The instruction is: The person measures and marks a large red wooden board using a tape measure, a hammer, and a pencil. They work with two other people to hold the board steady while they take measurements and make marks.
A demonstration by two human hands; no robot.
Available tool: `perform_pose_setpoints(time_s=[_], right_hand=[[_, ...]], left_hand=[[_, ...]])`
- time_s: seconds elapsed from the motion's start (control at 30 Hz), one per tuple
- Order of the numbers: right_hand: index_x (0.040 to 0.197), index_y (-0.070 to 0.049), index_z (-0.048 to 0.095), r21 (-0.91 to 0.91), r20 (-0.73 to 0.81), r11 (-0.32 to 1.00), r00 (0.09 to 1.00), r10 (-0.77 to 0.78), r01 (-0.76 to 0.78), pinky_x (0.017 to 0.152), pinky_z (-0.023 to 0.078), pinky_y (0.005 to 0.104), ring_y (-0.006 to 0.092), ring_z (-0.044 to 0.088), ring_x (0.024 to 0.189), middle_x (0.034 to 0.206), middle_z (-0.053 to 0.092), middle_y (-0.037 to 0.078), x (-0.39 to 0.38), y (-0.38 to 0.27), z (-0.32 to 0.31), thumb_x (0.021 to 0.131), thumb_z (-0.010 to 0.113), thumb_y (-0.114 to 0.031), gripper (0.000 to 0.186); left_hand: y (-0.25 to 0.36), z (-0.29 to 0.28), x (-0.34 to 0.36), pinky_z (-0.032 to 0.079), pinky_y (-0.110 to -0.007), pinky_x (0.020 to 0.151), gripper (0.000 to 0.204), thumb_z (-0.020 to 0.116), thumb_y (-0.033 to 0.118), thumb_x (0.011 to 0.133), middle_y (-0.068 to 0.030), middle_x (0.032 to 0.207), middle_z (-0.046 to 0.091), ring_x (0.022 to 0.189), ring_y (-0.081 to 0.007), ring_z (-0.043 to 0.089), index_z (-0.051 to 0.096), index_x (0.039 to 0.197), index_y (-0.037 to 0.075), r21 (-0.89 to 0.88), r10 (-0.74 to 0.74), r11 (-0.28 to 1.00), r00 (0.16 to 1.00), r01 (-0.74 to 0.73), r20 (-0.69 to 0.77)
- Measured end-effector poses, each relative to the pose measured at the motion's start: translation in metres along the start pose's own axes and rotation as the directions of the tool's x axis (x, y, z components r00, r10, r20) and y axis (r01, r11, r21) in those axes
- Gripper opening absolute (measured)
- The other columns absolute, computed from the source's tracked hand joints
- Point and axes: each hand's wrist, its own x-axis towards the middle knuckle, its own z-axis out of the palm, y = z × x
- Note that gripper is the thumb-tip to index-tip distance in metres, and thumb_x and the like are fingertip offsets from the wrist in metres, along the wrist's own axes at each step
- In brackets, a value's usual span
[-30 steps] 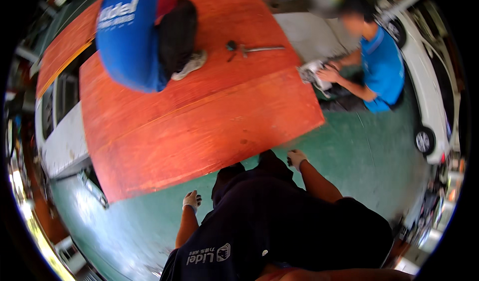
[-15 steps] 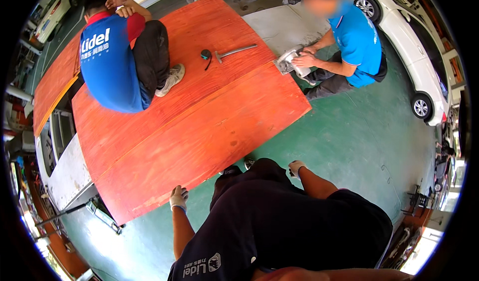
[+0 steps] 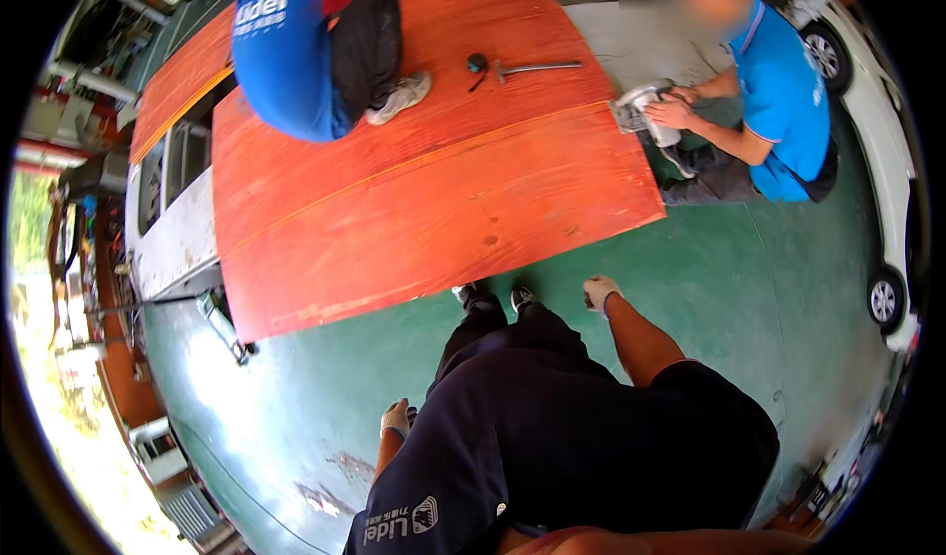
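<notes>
My left hand, in a pale glove, hangs low beside my body, away from the board; its fingers look loosely apart with nothing in them. On the other side my right hand, also gloved, is held out over the green floor with its fingers curled in and nothing visible in them. Ahead of me lies a large red-orange wooden board, apart from both hands. On its far part rest a hammer with a metallic handle and a small teal-and-black tape measure.
A person in blue squats on the board at far left. Another person crouches at its right corner, hands on a circular saw. A white car stands at right, a bare vehicle body at left, a jack near it.
My view has shifted, and the board now sits farther from me. My left hand has drawn back from the board's near edge to my side. The saw stays at the board's corner.
</notes>
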Motion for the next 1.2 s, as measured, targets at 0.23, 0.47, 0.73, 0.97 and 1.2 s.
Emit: perform_pose_setpoints(time_s=[0.23, 0.47, 0.73, 0.97, 1.2], right_hand=[[0.082, -0.004, 0.074, -0.91, 0.366, 0.171, 0.926, -0.092, 0.377, 0.069, 0.059, 0.0473, 0.0311, 0.073, 0.073, 0.08, 0.073, 0.015, 0.025, 0.035, -0.026, 0.085, 0.065, -0.006, 0.01], [0.084, -0.001, 0.059, -0.171, 0.057, 0.985, 0.997, 0.049, -0.038, 0.059, 0.056, 0.047, 0.0302, 0.064, 0.062, 0.073, 0.06, 0.015, -0.01, 0.019, 0.033, 0.086, 0.061, -0.003, 0.004], [0.083, 0.0, 0.061, -0.206, 0.061, 0.978, 0.998, -0.007, 0.019, 0.051, 0.049, 0.0455, 0.03, 0.061, 0.057, 0.07, 0.06, 0.015, -0.047, 0.041, 0.075, 0.088, 0.059, -0.004, 0.006], [0.083, 0.0, 0.063, -0.668, 0.094, 0.706, 0.968, -0.232, 0.234, 0.051, 0.045, 0.0447, 0.0297, 0.058, 0.054, 0.065, 0.058, 0.016, -0.067, 0.128, 0.108, 0.089, 0.056, -0.002, 0.009], [0.098, -0.002, 0.075, -0.694, -0.18, 0.716, 0.942, -0.283, 0.082, 0.079, 0.055, 0.0466, 0.0371, 0.072, 0.087, 0.088, 0.074, 0.017, -0.157, 0.182, 0.096, 0.089, 0.061, -0.019, 0.024]], left_hand=[[-0.052, 0.021, -0.046, 0.056, -0.039, 0.065, 0.037, 0.066, 0.03, 0.099, -0.0127, 0.097, 0.074, 0.078, -0.0254, 0.07, 0.062, 0.125, 0.005, -0.063, 0.05, 0.996, 0.987, -0.06, -0.153], [-0.103, 0.005, -0.026, 0.058, -0.043, 0.086, 0.04, 0.069, 0.035, 0.094, -0.0161, 0.116, 0.074, 0.107, -0.031, 0.073, 0.062, 0.12, 0.005, 0.741, 0.404, 0.543, 0.897, -0.395, 0.181], [-0.1, -0.043, 0.007, 0.058, -0.043, 0.085, 0.034, 0.069, 0.028, 0.094, -0.0151, 0.111, 0.074, 0.105, -0.032, 0.073, 0.062, 0.12, 0.009, 0.29, 0.323, 0.91, 0.945, -0.296, -0.052], [-0.145, -0.095, 0.006, 0.06, -0.039, 0.082, 0.035, 0.064, 0.025, 0.097, -0.0137, 0.11, 0.075, 0.102, -0.0254, 0.074, 0.06, 0.126, 0.007, 0.703, 0.195, 0.668, 0.969, -0.244, 0.151], [-0.229, -0.136, 0.044, 0.06, -0.043, 0.085, 0.048, 0.065, 0.042, 0.098, -0.0181, 0.114, 0.075, 0.103, -0.0303, 0.075, 0.06, 0.131, 0.008, 0.719, 0.274, 0.564, 0.913, -0.407, 0.303]])
